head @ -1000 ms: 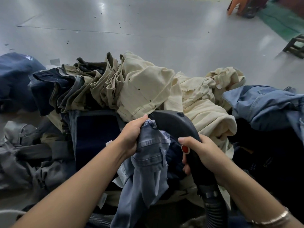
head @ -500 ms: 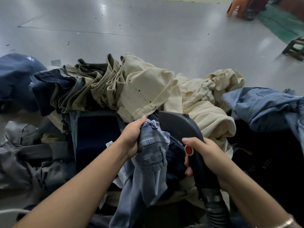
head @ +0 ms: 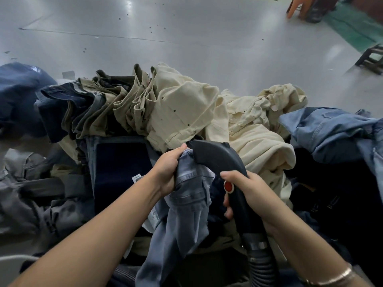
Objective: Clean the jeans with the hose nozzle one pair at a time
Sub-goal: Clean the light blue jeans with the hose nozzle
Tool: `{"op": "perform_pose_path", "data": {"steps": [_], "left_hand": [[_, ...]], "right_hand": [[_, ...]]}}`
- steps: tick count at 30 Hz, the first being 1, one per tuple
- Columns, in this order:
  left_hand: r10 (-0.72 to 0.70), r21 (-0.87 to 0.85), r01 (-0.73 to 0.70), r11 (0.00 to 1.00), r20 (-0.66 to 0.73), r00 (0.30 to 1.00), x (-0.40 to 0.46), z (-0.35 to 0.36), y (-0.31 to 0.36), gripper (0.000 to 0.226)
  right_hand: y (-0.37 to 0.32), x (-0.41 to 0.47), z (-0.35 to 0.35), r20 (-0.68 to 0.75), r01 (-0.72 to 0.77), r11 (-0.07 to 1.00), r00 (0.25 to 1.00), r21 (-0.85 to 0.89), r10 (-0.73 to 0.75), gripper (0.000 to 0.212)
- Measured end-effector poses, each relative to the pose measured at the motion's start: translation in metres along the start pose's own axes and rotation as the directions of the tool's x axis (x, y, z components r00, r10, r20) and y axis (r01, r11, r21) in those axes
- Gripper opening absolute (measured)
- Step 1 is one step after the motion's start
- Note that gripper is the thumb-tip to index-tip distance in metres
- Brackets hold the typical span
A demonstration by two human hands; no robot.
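Right now the left hand (head: 169,168) is gripping a bunched fold of the grey-blue jeans (head: 186,208) at frame centre, fingers curled tight round the cloth, while the rest of the pair is hanging down toward the bottom edge. Just right of it, the right hand (head: 246,193) is wrapping round the handle of the black hose nozzle (head: 219,160), thumb lying just above the red button (head: 228,186). The nozzle's long axis is running from the ribbed hose (head: 262,264) at lower right up and leftward, its tip touching the cloth immediately beside the left hand's knuckles. Both forearms are reaching in from the bottom corners and converging there. Behind them, the cream trousers (head: 186,112) are lying heaped across the middle.
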State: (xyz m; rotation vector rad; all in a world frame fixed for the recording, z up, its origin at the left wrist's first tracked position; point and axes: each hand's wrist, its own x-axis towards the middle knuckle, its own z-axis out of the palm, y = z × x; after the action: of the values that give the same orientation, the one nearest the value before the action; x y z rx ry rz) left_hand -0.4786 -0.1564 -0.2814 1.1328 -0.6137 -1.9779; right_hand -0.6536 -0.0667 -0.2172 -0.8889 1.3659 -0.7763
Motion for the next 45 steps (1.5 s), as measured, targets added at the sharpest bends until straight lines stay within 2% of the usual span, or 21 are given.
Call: {"op": "perform_pose_path", "data": {"steps": [2,5,9,11,13,16,18,21,23,26,31,35,38,42,45], "left_hand": [[0.002,-0.022,-0.002,1.0,0.009,1.0,0.001,-0.002,0.0,0.057],[-0.015,0.015,0.014,1.0,0.017,1.0,0.0,-0.001,-0.001,0.044],[-0.031,0.052,0.031,0.998,0.001,1.0,0.0,0.001,0.0,0.042],[-0.032,0.07,0.032,0.997,-0.002,0.999,0.001,0.001,0.0,0.05],[-0.035,0.079,0.035,0.996,0.002,0.999,0.002,-0.001,-0.001,0.056],[-0.003,0.074,0.004,0.997,-0.013,1.0,-0.001,0.003,0.0,0.046],[-0.004,0.049,0.004,0.999,-0.008,1.0,0.0,0.003,-0.001,0.045],[-0.007,0.028,0.008,1.0,-0.007,1.0,0.001,0.003,0.0,0.056],[-0.007,0.024,0.008,1.0,-0.025,1.0,0.0,0.004,0.002,0.053],[0.027,0.039,-0.026,0.999,-0.041,0.999,-0.001,0.008,-0.001,0.042],[0.086,-0.019,-0.088,0.996,-0.097,0.992,-0.003,0.013,-0.002,0.042],[0.203,-0.022,-0.206,0.978,-0.11,0.973,0.002,0.017,-0.008,0.055],[0.24,-0.014,-0.243,0.97,-0.121,0.963,0.002,0.02,-0.012,0.041],[0.222,-0.032,-0.225,0.974,-0.088,0.971,0.001,0.023,-0.014,0.042],[0.271,0.005,-0.273,0.962,-0.125,0.954,0.003,0.022,-0.009,0.038]], "right_hand": [[0.0,0.0,-0.003,-0.008,0.0,1.0,1.0,0.014,0.0,0.025],[0.003,-0.002,0.0,0.023,0.015,1.0,1.0,-0.021,-0.015,0.024],[-0.002,0.004,-0.002,-0.059,0.021,0.999,0.998,0.034,-0.019,0.028],[-0.005,0.004,-0.006,-0.081,0.03,0.998,0.996,0.053,-0.026,0.03],[-0.003,-0.001,-0.008,-0.057,0.02,0.998,0.998,0.057,-0.016,0.03],[0.001,-0.006,0.001,-0.002,0.009,1.0,1.0,0.017,-0.009,0.024],[0.0,-0.004,0.005,-0.017,0.001,1.0,1.0,0.011,-0.001,0.024],[-0.005,-0.003,0.0,-0.057,0.005,0.997,0.998,0.076,-0.001,0.031],[-0.005,-0.007,0.0,-0.029,-0.001,0.996,1.0,0.085,0.003,0.032],[0.001,-0.01,0.008,0.014,-0.018,0.997,1.0,0.077,0.017,0.03],[-0.006,-0.003,0.004,-0.067,-0.069,0.979,0.994,0.192,0.083,0.034],[-0.004,-0.011,0.005,0.031,-0.095,0.98,0.995,0.174,0.091,0.035],[-0.004,-0.009,0.009,0.032,-0.121,0.978,0.993,0.171,0.117,0.037],[-0.008,-0.006,0.001,0.011,-0.126,0.964,0.992,0.236,0.127,0.039],[-0.001,-0.012,0.005,0.075,-0.114,0.978,0.992,0.175,0.102,0.037]]}}
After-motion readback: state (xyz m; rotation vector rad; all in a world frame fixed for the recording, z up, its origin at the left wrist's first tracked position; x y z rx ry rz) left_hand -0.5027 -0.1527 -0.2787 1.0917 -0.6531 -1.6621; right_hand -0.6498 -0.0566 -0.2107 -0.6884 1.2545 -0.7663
